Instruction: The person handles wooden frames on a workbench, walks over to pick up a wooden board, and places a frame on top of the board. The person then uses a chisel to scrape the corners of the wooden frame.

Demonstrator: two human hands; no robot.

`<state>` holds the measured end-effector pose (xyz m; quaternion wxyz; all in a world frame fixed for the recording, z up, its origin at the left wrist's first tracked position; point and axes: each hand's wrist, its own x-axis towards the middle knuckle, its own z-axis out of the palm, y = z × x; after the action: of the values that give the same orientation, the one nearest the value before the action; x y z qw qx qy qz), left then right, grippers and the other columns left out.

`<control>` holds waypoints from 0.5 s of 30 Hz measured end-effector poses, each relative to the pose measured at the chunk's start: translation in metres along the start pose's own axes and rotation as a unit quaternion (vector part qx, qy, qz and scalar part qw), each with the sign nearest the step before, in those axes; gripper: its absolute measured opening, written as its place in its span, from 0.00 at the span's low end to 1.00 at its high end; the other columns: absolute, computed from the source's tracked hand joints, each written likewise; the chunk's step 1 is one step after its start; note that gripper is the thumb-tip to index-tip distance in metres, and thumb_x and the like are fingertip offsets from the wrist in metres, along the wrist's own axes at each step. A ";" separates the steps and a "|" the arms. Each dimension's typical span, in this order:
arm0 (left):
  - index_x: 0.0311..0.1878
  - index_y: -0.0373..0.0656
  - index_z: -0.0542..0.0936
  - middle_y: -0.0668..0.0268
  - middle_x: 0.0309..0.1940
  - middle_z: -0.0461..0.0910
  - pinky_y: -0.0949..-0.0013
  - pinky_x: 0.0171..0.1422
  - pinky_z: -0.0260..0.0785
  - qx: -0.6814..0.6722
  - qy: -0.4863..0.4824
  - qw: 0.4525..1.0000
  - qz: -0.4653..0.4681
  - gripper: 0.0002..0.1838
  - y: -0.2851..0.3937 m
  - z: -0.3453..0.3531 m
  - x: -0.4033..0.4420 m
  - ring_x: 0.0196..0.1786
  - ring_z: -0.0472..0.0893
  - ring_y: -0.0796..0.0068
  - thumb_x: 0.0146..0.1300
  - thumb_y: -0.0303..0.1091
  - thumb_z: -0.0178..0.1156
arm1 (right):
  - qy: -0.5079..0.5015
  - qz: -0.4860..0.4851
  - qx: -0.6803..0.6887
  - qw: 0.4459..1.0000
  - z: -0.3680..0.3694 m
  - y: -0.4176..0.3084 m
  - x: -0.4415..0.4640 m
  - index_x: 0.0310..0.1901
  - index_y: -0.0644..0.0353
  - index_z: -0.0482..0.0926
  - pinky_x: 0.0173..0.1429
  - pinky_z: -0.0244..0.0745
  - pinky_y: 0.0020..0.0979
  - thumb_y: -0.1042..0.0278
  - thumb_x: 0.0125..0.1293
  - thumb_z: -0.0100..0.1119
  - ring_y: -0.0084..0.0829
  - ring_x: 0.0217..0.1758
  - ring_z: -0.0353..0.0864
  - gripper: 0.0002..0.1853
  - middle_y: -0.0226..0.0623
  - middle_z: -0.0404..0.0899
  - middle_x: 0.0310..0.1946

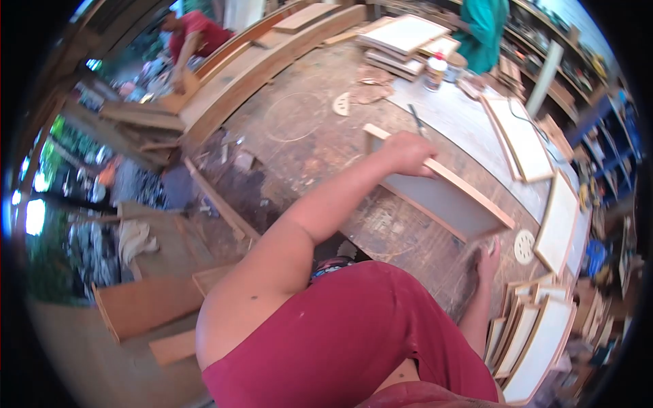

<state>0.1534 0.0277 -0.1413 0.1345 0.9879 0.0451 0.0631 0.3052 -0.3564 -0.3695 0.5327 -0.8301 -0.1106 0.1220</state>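
A shallow wooden frame with a pale grey panel (439, 198) stands tilted on its long edge on the workbench. My left hand (408, 154) is closed over its upper rail, thumb and fingers wrapped around the wood. By the frame's lower right corner, my right hand (487, 260) has its fingers bent. Something small and pale shows at those fingertips, too blurred to name. A round pale disc with holes (524, 247) lies to the right of that hand. Beyond the frame, a dark pencil-like stick (415, 115) and a pale half-disc with holes (341, 104) lie on the bench.
Framed panels are stacked at the back (406, 34) and at the lower right (537, 347). A glue bottle (435, 72) stands near the back stack. Long boards (265, 64) edge the bench's left. A co-worker in green (481, 34) and another in red (197, 37) stand beyond.
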 end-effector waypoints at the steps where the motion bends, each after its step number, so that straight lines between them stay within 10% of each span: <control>1: 0.40 0.52 0.81 0.63 0.38 0.84 0.56 0.47 0.74 -0.005 0.003 1.000 0.003 0.21 -0.001 0.000 -0.002 0.45 0.83 0.58 0.52 0.57 0.69 | -0.021 -0.009 0.000 1.000 0.000 -0.004 -0.002 0.71 0.64 0.62 0.74 0.58 0.39 0.72 0.63 0.56 0.44 0.73 0.64 0.33 0.51 0.66 0.69; 3: 0.41 0.52 0.81 0.64 0.38 0.84 0.55 0.47 0.74 -0.008 -0.011 1.000 -0.022 0.22 0.004 -0.008 -0.005 0.45 0.83 0.59 0.52 0.57 0.70 | 0.011 -0.138 -0.103 0.985 -0.002 -0.011 -0.009 0.70 0.64 0.63 0.74 0.58 0.41 0.72 0.63 0.56 0.49 0.72 0.64 0.32 0.52 0.66 0.68; 15: 0.44 0.53 0.82 0.64 0.39 0.85 0.56 0.49 0.75 -0.008 -0.017 1.000 -0.024 0.25 0.007 -0.010 -0.004 0.46 0.84 0.60 0.51 0.60 0.70 | 0.069 -0.225 -0.331 0.914 0.026 0.020 -0.035 0.65 0.59 0.70 0.76 0.52 0.50 0.67 0.62 0.56 0.51 0.72 0.63 0.28 0.51 0.67 0.67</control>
<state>0.1483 0.0230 -0.1306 0.1443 0.9864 0.0656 0.0433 0.2648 -0.3535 -0.3947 0.2470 -0.9186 -0.2912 -0.1021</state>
